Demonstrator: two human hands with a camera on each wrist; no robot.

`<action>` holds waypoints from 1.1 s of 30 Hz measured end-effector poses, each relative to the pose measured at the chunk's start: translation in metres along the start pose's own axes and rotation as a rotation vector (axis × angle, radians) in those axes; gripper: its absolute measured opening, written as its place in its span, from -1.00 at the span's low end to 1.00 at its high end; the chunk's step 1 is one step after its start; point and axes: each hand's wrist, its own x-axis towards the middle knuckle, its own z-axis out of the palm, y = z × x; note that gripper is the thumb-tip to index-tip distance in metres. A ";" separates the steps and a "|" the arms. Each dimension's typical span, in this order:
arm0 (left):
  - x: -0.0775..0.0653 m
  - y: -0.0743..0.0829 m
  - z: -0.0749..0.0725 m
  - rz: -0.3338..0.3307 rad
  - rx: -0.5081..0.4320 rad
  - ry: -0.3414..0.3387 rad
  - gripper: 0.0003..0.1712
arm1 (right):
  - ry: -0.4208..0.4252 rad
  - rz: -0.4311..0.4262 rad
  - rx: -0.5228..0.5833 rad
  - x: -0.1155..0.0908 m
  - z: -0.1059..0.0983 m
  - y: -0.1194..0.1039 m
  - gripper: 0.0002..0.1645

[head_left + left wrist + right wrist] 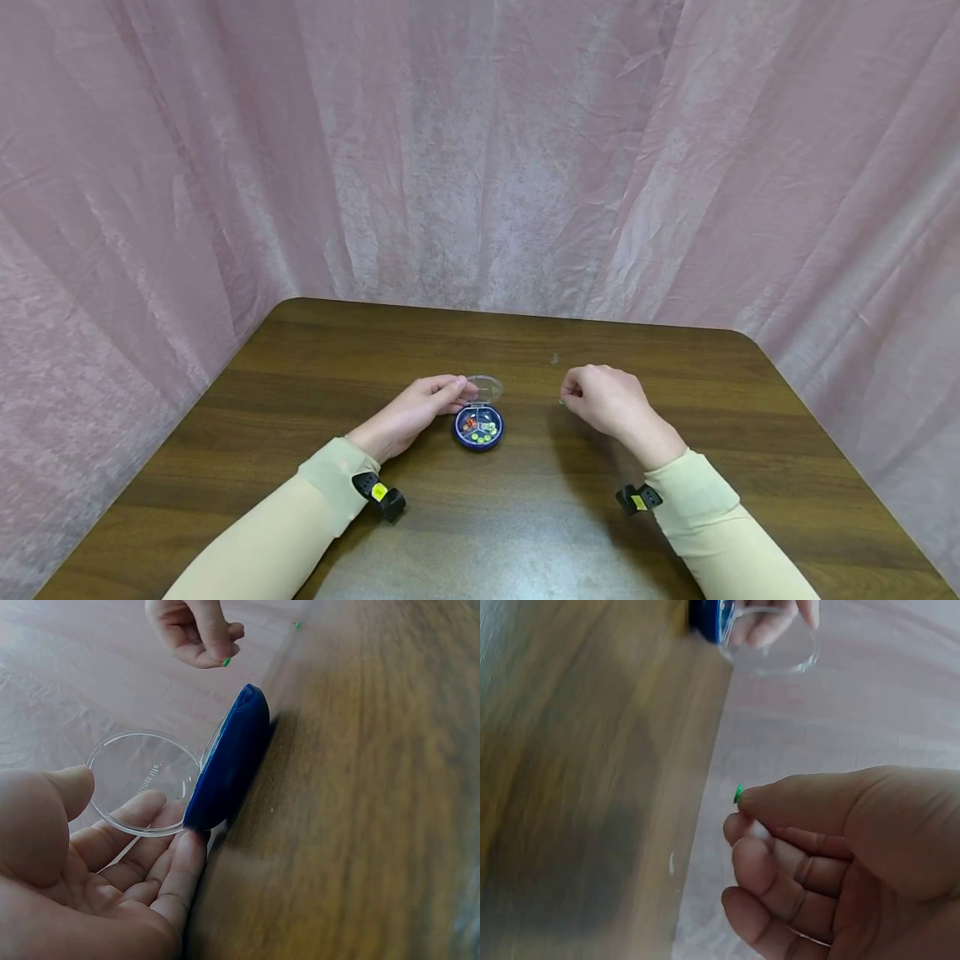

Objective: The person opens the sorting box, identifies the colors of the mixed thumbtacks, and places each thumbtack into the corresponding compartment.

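A round blue pill case (478,445) sits on the table with its clear lid (142,739) raised. Its compartments, parted by white dividers, hold small pieces: red and orange ones (469,423) at the left, green round ones (480,438) in front, pale ones at the right. My left hand (420,408) holds the lid, thumb at its rim and fingers behind it; a fingertip lies against the blue base. To the right of the case, above the table, my right hand (606,400) pinches a tiny green piece (739,793) between thumb and forefinger.
A small pale speck (554,359) lies on the wooden table (360,342) beyond my right hand. In the left wrist view a green bit (298,625) shows near the table's far part. Pink curtains (480,167) hang behind the table and along its sides.
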 end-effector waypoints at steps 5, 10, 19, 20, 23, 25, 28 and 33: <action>0.001 0.000 0.000 -0.002 -0.002 -0.001 -0.47 | 0.028 -0.041 0.047 0.000 0.003 -0.011 -0.80; 0.000 0.000 0.000 -0.002 0.003 0.001 -0.47 | 0.059 -0.105 0.098 -0.001 0.008 -0.021 -0.79; 0.002 -0.001 0.000 0.000 -0.002 -0.005 -0.47 | 0.068 -0.168 0.118 0.000 0.019 -0.042 -0.82; 0.002 -0.002 -0.001 0.001 -0.003 -0.005 -0.47 | 0.066 -0.171 0.114 0.001 0.020 -0.044 -0.82; 0.002 -0.002 -0.001 -0.007 -0.006 -0.003 -0.48 | 0.052 -0.192 0.105 0.002 0.023 -0.052 -0.83; 0.002 -0.001 -0.001 -0.010 -0.006 0.000 -0.48 | 0.045 -0.210 0.100 0.003 0.024 -0.058 -0.84; 0.001 0.000 -0.001 -0.021 -0.008 0.002 -0.48 | 0.037 -0.226 0.089 0.005 0.026 -0.066 -0.85; 0.000 0.001 -0.001 -0.022 -0.009 -0.004 -0.47 | 0.021 -0.255 0.077 0.010 0.031 -0.079 -0.84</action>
